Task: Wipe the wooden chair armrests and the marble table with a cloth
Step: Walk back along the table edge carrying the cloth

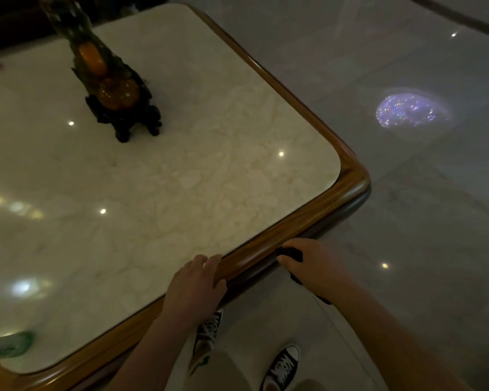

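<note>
Head view looks down past your arms at a marble table framed by a rounded wooden rim. Your left hand lies flat and open on that rim, palm down, fingertips reaching just onto the marble, gripping nothing. Your right hand sits just to the right of the left, off the outer side of the rim, closed around a dark cloth; the cloth shows between the fingers and below the wrist, pressed against the rim's outer edge. Beyond your left hand, well apart across the marble, a dark carved figurine with amber-coloured parts stands upright on its base. Far to the left of that hand, at the near table corner, a pale green object is too blurred to name. Below your hands, two black-and-white sneakers stand on a glossy tiled floor, which carries a sparkling light reflection well beyond your right hand.
</note>
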A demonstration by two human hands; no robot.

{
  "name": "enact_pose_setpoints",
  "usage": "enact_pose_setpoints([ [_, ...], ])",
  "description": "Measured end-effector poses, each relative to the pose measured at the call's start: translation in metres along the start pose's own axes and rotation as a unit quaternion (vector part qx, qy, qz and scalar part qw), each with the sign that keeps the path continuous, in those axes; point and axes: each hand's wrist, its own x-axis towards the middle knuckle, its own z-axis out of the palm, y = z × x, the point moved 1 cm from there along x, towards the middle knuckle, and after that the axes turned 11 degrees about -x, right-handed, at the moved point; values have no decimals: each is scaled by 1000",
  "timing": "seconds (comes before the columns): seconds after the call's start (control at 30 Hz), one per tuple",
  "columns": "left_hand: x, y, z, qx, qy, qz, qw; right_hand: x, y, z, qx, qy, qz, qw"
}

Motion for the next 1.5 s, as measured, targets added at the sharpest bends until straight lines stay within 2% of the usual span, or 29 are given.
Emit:
enact_pose_setpoints([
  [0.27, 86, -97, 11, 25, -34, 16, 999, 102, -42, 66, 21, -56, 33, 998],
  [0.4, 137, -136, 30, 28, -44, 21, 998, 165, -58, 103, -5, -69, 50, 996],
  [0.6, 212, -181, 83, 50, -37, 2, 998, 257, -63, 150, -24, 1, 35, 999],
  [0.73, 250, -207, 119, 62, 11, -23, 998, 309, -56, 183, -48, 55, -16, 997],
  [0.87, 267, -229, 155, 62, 12, -51, 997, 347, -53, 210, -41, 96, -66, 992],
  [1.1, 269, -243, 182, 71, 24, -36, 997, 365, -45, 241, -50, 54, -59, 996],
  [1.33, 269, -247, 186, 70, 29, -34, 997, 351, -37, 233, -62, 96, -58, 992],
  [1.5, 269, -242, 180, 73, 17, -39, 996, 346, -41, 225, -63, 84, -48, 993],
])
